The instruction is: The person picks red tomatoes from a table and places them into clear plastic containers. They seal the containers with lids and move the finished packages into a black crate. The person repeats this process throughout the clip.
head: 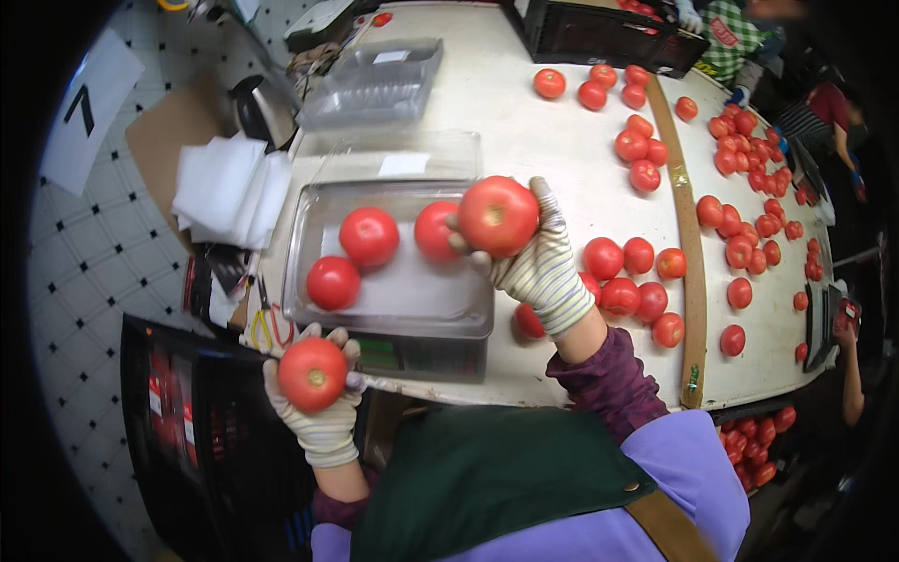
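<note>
My left hand (319, 414), in a striped knit glove, holds a red tomato (313, 374) by the near left corner of a clear plastic tray. My right hand (537, 263), gloved alike, grips a larger tomato (498, 216) above the tray's right side. Inside the clear tray (393, 324) lie a tomato (369, 236) at the upper left, another (333, 282) below it, and a third (437, 232) partly hidden behind my right fingers. The tray's transparent lid (449, 151) is folded back, with a white label (404, 165) on it.
Loose tomatoes (621, 296) lie right of the tray and beyond a wooden strip (685, 232). Stacked empty trays (372, 88), pliers (262, 316) and white sheets (225, 190) are at left. A black crate (597, 38) stands at the far edge; a co-worker's gloved hand (688, 15) is there.
</note>
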Demonstrator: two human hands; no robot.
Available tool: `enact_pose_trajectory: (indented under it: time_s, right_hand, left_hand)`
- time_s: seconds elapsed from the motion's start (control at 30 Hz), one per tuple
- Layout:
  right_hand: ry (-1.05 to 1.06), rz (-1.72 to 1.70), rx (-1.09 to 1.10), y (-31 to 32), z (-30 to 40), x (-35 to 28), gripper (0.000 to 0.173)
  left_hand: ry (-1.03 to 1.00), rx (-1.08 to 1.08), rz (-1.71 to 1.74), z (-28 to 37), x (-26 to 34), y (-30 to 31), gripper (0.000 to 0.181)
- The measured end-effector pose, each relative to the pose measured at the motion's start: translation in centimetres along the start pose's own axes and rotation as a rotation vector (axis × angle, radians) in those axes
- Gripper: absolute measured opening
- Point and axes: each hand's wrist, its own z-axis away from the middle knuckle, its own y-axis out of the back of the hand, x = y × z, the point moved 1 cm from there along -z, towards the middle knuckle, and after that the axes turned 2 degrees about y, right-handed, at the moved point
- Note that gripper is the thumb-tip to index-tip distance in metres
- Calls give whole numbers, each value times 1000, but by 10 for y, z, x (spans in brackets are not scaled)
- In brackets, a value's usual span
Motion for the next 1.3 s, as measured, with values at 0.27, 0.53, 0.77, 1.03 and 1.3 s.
enact_pose_trajectory:
  time_s: [0.27,0.53,0.77,1.03,1.3]
  right_hand:
    - [531,2514,-298,-15,-26,87,51]
    - [-72,1457,-26,-6,89,45,57]
    - [-188,1092,474,66,150,60,61]
    - [74,1853,386,88,158,63,44]
    - [241,1832,298,111,158,69,38]
  left_hand:
    - [85,12,-137,13,-27,-2,51]
    - [213,-68,-922,43,-77,4,42]
    - [712,-204,-690,34,-89,-12,53]
    - [620,-289,-816,23,-115,3,45]
    - [509,-407,-1084,6,-79,-29,46]
